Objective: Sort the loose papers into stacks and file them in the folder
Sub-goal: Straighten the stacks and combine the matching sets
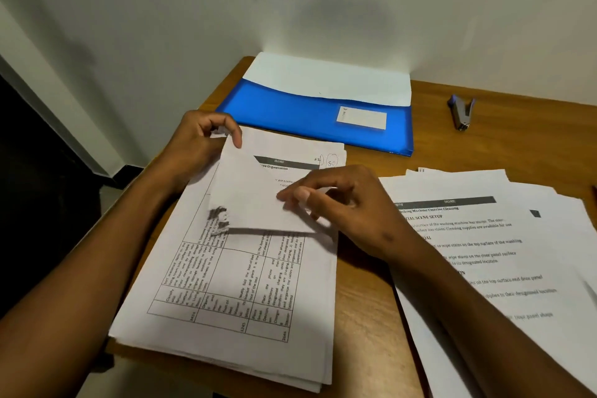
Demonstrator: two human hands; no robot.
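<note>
Two hands work one sheet [258, 194] atop the left stack [226, 317]: left hand [197, 142] pinches its top corner, right hand [339, 207] pinches the edge. Sorting step. Next: lay it on right stack [491, 236]; folder [310, 119] waits behind.

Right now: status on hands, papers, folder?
Left hand pinches folded sheet's top corner; right hand pinches its lower edge. Sheet over left stack. Folder behind, unobstructed. Second stack at right.
</note>
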